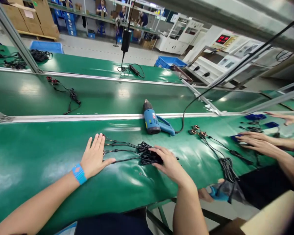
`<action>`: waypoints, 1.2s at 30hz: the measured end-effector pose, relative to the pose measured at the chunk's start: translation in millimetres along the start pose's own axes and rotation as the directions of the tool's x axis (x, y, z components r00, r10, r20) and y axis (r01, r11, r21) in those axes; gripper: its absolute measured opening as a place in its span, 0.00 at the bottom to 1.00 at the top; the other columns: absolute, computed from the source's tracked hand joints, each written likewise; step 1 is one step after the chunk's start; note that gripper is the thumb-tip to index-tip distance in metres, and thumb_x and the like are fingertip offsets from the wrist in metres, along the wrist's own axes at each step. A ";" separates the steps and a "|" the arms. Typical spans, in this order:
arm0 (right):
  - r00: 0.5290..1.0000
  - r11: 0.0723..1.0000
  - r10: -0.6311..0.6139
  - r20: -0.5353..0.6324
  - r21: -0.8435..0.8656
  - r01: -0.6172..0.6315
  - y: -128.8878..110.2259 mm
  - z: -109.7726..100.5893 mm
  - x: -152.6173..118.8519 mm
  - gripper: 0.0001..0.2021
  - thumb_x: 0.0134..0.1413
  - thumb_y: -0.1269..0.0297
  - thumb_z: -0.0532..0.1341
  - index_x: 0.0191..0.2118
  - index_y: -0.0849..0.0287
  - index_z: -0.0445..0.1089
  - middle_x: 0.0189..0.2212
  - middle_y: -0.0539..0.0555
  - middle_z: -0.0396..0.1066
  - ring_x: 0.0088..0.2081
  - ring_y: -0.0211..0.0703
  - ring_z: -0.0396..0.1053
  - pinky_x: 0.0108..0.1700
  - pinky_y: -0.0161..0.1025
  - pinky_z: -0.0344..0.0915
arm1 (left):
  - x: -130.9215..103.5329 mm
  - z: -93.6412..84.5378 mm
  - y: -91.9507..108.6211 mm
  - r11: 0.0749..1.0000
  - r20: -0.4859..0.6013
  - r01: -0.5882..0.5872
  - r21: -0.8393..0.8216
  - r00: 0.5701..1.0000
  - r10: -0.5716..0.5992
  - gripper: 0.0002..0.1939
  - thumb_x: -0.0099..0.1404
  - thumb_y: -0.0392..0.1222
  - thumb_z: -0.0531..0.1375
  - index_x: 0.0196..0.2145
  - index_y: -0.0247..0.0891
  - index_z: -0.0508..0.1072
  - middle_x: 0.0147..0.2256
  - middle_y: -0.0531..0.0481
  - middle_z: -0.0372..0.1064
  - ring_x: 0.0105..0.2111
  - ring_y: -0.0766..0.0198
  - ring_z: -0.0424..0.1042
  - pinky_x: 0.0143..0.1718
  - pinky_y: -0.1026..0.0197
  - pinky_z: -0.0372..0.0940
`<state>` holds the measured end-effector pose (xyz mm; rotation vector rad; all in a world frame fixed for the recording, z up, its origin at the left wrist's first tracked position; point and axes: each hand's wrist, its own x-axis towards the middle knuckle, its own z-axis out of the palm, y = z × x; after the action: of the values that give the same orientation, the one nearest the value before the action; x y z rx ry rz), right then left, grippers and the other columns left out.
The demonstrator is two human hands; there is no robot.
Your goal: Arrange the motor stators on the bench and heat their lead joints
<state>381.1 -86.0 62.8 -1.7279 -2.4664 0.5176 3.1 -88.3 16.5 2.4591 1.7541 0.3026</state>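
Several black cables (145, 153), each bundled in coils, lie side by side on the green table. My left hand (94, 156) rests flat with fingers stretched over the cables' left ends, hiding most of their tips; a blue band circles that wrist. Curved over the right side of the coils is my right hand (168, 161), its fingertips touching them; whether it grips them or only presses is hard to make out. Beyond the cables, a blue heat gun (152, 119) lies on the table, nozzle pointing away from me.
More cable bundles (227, 166) with copper-coloured ends lie to the right, near a co-worker's hands (259, 142). A metal rail (100, 117) runs behind the heat gun. On the belt beyond it lies another cable (73, 95). A black adapter (126, 40) hangs from above.
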 end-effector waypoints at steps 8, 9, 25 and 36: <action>0.953 0.963 -0.243 -0.182 0.077 0.260 -54.8 -5.4 64.0 0.08 0.69 0.62 0.61 0.49 0.52 0.76 0.51 0.55 0.71 0.52 0.51 0.68 0.56 0.51 0.62 | 74.1 -55.5 -49.8 0.977 0.140 -0.162 -0.139 0.973 0.182 0.21 0.77 0.49 0.46 0.49 0.43 0.77 0.59 0.42 0.66 0.61 0.43 0.60 0.58 0.39 0.56; 0.949 0.958 -0.269 -0.164 0.054 0.281 -64.2 0.1 78.8 0.07 0.68 0.63 0.63 0.48 0.53 0.76 0.49 0.55 0.72 0.50 0.51 0.68 0.54 0.51 0.62 | 86.4 -57.5 -55.3 0.971 0.192 -0.185 -0.154 0.958 0.213 0.19 0.76 0.48 0.48 0.47 0.43 0.78 0.57 0.43 0.68 0.58 0.44 0.63 0.57 0.41 0.57; 0.954 0.950 -0.291 -0.077 0.092 0.297 -107.3 39.3 126.8 0.10 0.63 0.61 0.69 0.47 0.58 0.74 0.44 0.54 0.74 0.46 0.49 0.67 0.49 0.46 0.58 | 129.4 -55.4 -56.7 0.877 0.428 -0.262 -0.403 0.793 0.434 0.10 0.70 0.44 0.57 0.37 0.39 0.78 0.39 0.48 0.74 0.43 0.58 0.72 0.46 0.60 0.62; 0.934 0.879 -0.320 -0.157 0.320 0.354 -130.8 62.5 143.8 0.04 0.63 0.74 0.64 0.40 0.59 0.69 0.39 0.53 0.70 0.42 0.43 0.67 0.46 0.38 0.65 | 124.1 -54.1 -64.8 0.869 0.427 -0.187 -0.457 0.812 0.399 0.09 0.67 0.43 0.59 0.35 0.39 0.77 0.35 0.51 0.74 0.35 0.63 0.72 0.37 0.64 0.62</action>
<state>196.1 -6.7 28.6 -1.1328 -2.3566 0.7474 -29.6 48.6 68.6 2.2270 0.9729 0.0102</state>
